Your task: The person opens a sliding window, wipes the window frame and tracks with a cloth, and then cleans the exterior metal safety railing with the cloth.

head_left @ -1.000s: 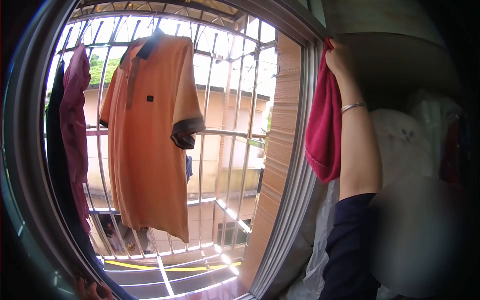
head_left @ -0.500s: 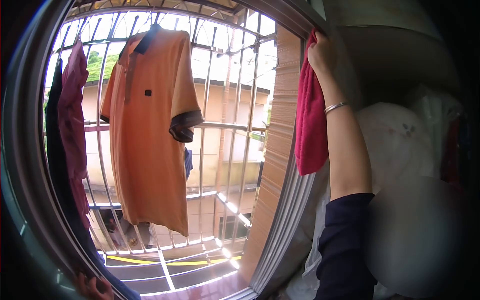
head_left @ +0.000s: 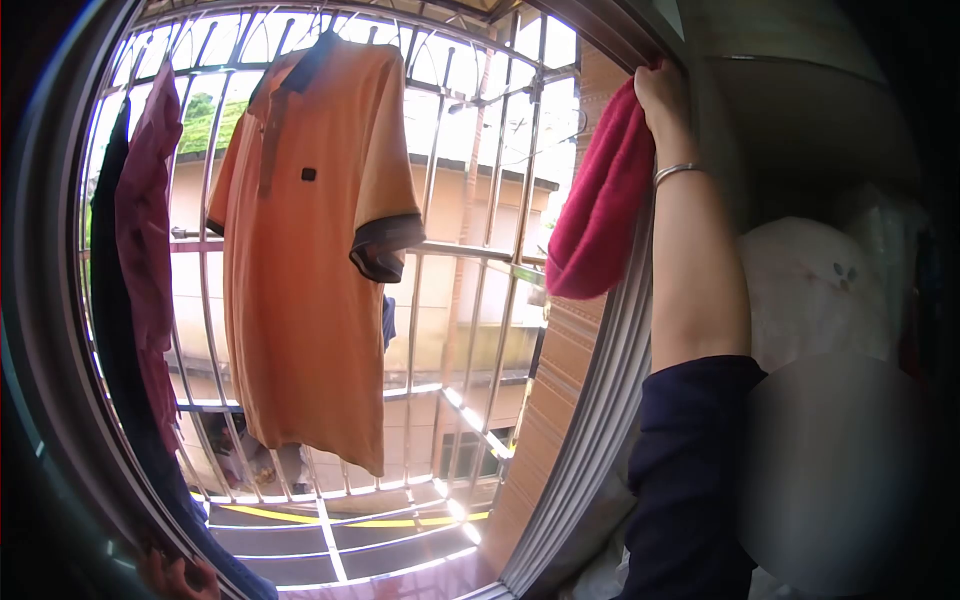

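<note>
My right hand (head_left: 660, 95) is raised at the upper right, its fingers closed on the top of a red cloth (head_left: 603, 195). The cloth hangs from the hand in front of the window's right edge, its lower end swung to the left. A metal bangle circles my right wrist. Low at the left edge, the dim, curled fingers of my left hand (head_left: 182, 576) show beside the window frame (head_left: 590, 440); what they grip is hidden. An orange polo shirt (head_left: 305, 260) with dark collar and cuffs hangs inside the barred window.
Pink clothing (head_left: 145, 230) and a dark garment (head_left: 108, 240) hang at the left. Metal bars (head_left: 470, 250) enclose the window space, with a building beyond. A pale plastic-covered bundle (head_left: 815, 290) stands at the right, above a blurred patch.
The red cloth has swung left and up at its lower end, away from my right forearm and over the window opening. My right hand still grips it. The view has shifted slightly.
</note>
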Demonstrator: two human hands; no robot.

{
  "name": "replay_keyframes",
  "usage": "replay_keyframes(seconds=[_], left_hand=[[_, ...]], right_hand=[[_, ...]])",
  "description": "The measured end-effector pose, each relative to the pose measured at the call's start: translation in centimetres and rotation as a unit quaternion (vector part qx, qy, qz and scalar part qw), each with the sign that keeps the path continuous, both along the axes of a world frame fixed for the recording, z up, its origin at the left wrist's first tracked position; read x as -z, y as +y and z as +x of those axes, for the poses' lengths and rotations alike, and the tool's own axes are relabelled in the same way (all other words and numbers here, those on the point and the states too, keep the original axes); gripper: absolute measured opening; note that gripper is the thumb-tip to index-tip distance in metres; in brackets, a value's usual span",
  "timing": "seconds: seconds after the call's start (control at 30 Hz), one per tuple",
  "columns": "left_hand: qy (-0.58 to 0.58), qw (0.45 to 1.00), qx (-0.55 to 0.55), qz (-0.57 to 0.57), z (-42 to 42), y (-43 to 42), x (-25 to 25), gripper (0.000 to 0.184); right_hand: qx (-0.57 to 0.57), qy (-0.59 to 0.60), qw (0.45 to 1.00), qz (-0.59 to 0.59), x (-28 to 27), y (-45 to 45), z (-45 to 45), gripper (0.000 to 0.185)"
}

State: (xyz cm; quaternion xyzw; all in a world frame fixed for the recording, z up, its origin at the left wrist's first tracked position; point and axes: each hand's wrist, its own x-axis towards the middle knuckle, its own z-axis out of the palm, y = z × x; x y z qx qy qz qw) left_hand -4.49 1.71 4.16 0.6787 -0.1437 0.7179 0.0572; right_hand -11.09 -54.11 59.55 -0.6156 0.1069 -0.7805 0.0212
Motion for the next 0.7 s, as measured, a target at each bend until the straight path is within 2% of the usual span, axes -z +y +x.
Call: replay_keyframes(seconds=[0.03, 0.13, 0.23, 0.3, 0.33, 0.43, 0.57, 0.67, 0.7], left_hand=[[-0.014, 1.0, -0.004, 0.001, 0.2, 0.1, 0.2, 0.018], [-0.025, 1.0, -0.009, 0.009, 0.2, -0.1, 0.1, 0.022], [-0.024, 0.999, -0.014, 0.018, 0.0, -0.5, -0.4, 0.026], [-0.045, 0.999, -0.008, 0.015, 0.0, -0.8, -0.8, 0.026], [-0.016, 0.999, -0.026, 0.02, -0.3, -0.8, -0.9, 0.025], [-0.053, 0.998, -0.013, 0.02, 0.4, -0.7, -0.9, 0.023], [-0.038, 0.998, -0.039, 0.012, 0.2, -0.2, 0.0, 0.023], [-0.03, 0.998, -0.048, 0.008, 0.1, -0.4, 0.1, 0.024], [-0.025, 0.999, -0.035, 0.009, 0.1, -0.3, 0.2, 0.024]], right_hand=[[-0.021, -0.061, 0.997, -0.033, 0.5, 0.0, 0.5, 0.042], [-0.077, -0.082, 0.987, -0.115, 1.1, -0.8, 0.5, 0.042], [-0.011, -0.016, 0.992, -0.123, 0.7, -2.4, -0.2, 0.044], [0.027, -0.043, 0.997, -0.059, 0.1, -2.8, 0.5, 0.045], [0.045, -0.057, 0.997, -0.028, -0.1, -2.8, 0.8, 0.046], [-0.027, -0.038, 0.999, 0.024, -0.9, -1.7, 0.7, 0.047], [-0.084, -0.092, 0.99, -0.064, 0.1, -1.7, 1.5, 0.051], [-0.083, -0.07, 0.976, -0.186, 0.1, -2.7, 1.7, 0.055], [-0.081, -0.054, 0.981, -0.165, 0.1, -3.1, 1.5, 0.056]])
